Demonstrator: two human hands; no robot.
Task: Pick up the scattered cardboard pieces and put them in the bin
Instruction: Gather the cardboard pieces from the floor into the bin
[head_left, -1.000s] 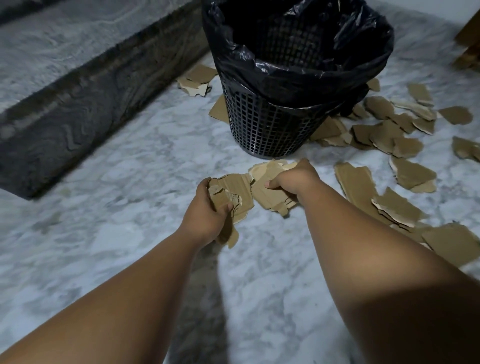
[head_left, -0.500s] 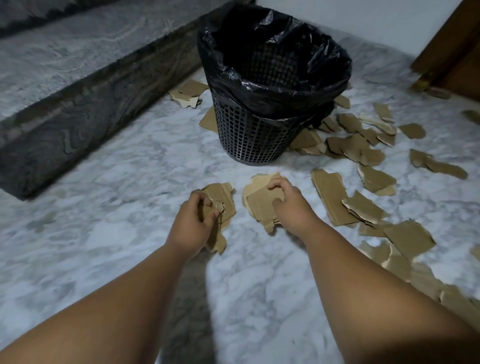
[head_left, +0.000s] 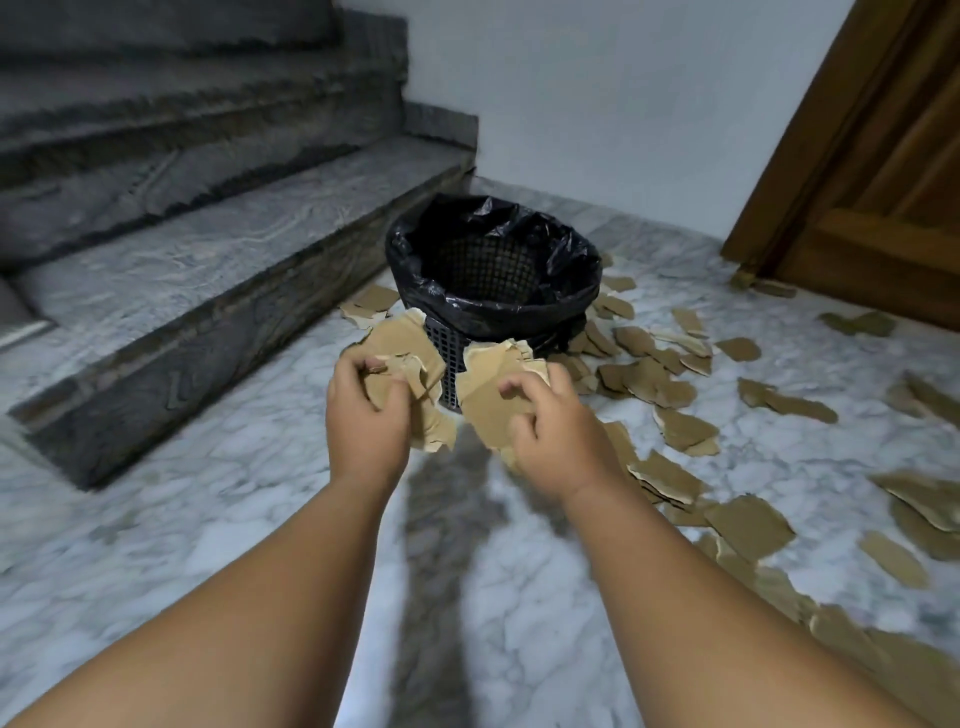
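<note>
My left hand (head_left: 366, 415) grips a bunch of torn brown cardboard pieces (head_left: 402, 348), lifted off the floor. Beside it my right hand (head_left: 545, 431) grips another bunch of cardboard pieces (head_left: 485, 387). Both bunches are held up in front of the bin (head_left: 493, 306), a black mesh basket lined with a black plastic bag, its mouth open just beyond my hands. Several more cardboard scraps (head_left: 685, 431) lie scattered on the marble floor to the right of the bin, and a few scraps (head_left: 371, 301) lie at its left.
Grey stone steps (head_left: 208, 249) rise on the left, close to the bin. A wooden door (head_left: 883, 197) stands at the back right, a white wall (head_left: 597, 104) behind the bin. The white marble floor (head_left: 234, 493) stretches beneath my arms.
Both hands have risen from the floor with their cardboard bunches and moved toward the bin. The view has tilted up, so the steps, wall and door show.
</note>
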